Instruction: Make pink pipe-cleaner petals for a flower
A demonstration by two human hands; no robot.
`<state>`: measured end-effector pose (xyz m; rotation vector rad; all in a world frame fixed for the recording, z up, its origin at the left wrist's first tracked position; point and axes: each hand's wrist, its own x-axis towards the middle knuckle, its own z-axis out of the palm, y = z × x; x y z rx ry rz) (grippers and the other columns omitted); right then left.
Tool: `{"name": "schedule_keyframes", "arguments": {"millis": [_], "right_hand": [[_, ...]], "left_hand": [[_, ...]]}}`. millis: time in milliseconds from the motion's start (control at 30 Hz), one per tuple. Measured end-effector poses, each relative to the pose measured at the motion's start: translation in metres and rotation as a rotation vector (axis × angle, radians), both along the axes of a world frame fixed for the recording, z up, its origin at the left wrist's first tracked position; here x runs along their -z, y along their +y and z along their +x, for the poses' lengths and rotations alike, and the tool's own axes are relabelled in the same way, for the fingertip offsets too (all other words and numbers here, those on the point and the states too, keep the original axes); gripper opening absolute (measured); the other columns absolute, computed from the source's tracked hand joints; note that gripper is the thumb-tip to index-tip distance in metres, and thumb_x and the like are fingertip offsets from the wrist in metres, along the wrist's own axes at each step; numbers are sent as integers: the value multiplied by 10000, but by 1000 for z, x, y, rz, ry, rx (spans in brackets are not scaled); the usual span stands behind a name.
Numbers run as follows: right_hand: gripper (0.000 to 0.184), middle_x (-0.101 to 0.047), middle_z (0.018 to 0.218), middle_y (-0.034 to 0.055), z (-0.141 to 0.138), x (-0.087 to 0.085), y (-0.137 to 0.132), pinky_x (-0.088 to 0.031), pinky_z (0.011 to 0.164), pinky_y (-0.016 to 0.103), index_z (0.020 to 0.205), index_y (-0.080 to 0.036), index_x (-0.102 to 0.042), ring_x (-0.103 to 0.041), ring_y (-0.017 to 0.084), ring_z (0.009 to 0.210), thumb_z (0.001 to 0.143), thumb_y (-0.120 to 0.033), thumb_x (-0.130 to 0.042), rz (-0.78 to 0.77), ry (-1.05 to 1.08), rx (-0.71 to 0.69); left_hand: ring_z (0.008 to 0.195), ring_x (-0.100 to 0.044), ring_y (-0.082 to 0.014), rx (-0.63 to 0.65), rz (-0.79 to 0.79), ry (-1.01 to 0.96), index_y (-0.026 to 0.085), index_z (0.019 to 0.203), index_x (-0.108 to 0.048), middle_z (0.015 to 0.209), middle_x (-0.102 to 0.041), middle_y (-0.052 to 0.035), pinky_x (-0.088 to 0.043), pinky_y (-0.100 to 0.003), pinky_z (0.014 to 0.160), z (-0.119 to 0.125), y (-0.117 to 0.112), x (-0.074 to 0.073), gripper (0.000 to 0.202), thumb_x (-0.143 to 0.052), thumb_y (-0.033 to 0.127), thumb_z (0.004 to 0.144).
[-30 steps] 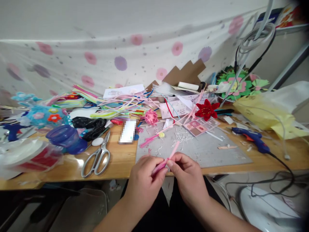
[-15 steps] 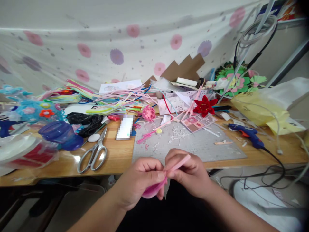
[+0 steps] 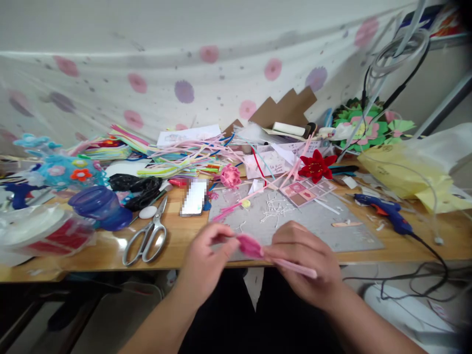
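Note:
Between my hands, in front of the table edge, is a deep pink fuzzy petal (image 3: pixel 250 246) with a pale pink pipe cleaner stem (image 3: pixel 297 268). The fingers of my right hand (image 3: pixel 308 255) pinch it at the base, where petal and stem meet, and the stem points right and slightly down across them. My left hand (image 3: pixel 206 258) has its thumb and forefinger at the petal's far tip, closed on it as far as I can see. Just beyond lies a grey cutting mat (image 3: pixel 350 238), with several short white stamen-like pieces (image 3: pixel 275 207) on it.
Silver scissors (image 3: pixel 147 238) and a phone (image 3: pixel 194 197) lie to the left. A blue glue gun (image 3: pixel 387 211) with its cable is on the right. A pink flower (image 3: pixel 230 176), a red flower (image 3: pixel 317 166) and piles of pipe cleaners (image 3: pixel 177 157) crowd the back.
My hands have drawn apart, the left moving to the petal's tip. The petal has turned into plain view, and its stem now points down to the right instead of up.

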<state>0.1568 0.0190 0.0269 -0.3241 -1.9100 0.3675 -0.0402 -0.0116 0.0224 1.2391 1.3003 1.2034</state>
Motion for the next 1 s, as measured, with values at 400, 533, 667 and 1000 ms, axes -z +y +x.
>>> {"name": "schedule_keyframes", "arguments": {"millis": [400,533,667,1000], "right_hand": [[135,-636,930,64,-12,11,-12,-457,773,369,984,-157,-639,-549,201,871,900,-147,-534,100,-226,55],[210,-547,815,25,-12,34,-7,-450,603,261,1006,-190,-607,-529,158,731,877,-355,-587,-600,195,2],[366,-552,643,2,-24,44,3,-402,515,209,750,-146,-619,-492,112,564,819,-505,-626,-1071,192,-285],[371,-575,573,8,-30,46,3,-402,550,239,637,-162,-631,-508,123,552,848,-465,-599,-820,102,2]], "left_hand": [[566,-493,-88,81,-256,-431,144,692,-584,619,-538,24,-415,-204,560,24,-11,8,232,-666,338,791],[563,-507,-103,118,-186,-89,154,691,-589,595,-566,13,-388,-209,553,21,-11,5,229,-559,310,855],[532,-462,-106,152,-147,78,168,656,-577,565,-535,27,-356,-220,525,25,-13,1,248,-528,318,847],[457,-429,-103,158,-249,-115,154,646,-565,464,-487,31,-335,-227,496,28,-9,22,381,-490,457,866]]}}
